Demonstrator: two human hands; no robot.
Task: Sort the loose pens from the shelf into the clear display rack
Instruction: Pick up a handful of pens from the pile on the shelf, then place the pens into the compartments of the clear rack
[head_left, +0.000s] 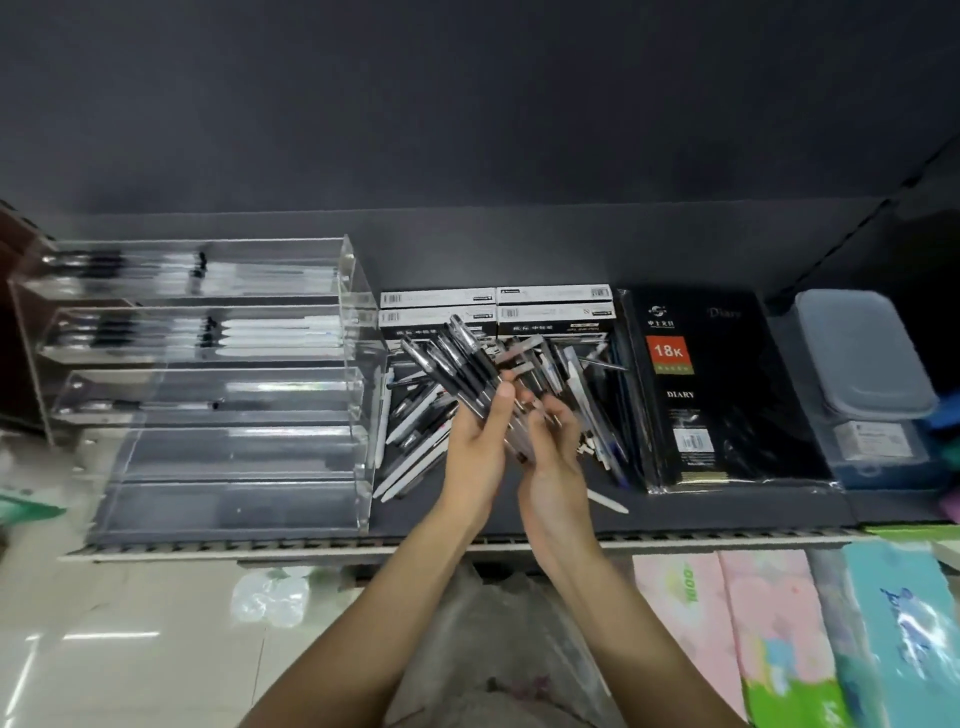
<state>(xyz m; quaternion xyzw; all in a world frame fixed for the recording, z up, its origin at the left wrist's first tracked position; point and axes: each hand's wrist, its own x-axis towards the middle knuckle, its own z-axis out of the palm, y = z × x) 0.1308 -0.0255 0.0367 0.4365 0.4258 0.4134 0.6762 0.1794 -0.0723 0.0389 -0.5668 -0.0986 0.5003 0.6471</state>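
Gripping a bundle of pens, the left hand is hovering mid-shelf; the right hand is pinching its lower ends.

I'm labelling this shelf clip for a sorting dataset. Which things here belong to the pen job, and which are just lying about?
Part of the job:
- bundle of pens, gripped by the left hand with the right hand on it too
- loose pens on the shelf
- clear display rack, upper tiers partly filled

Just lying about:
- pen boxes
- black diary
- plastic container
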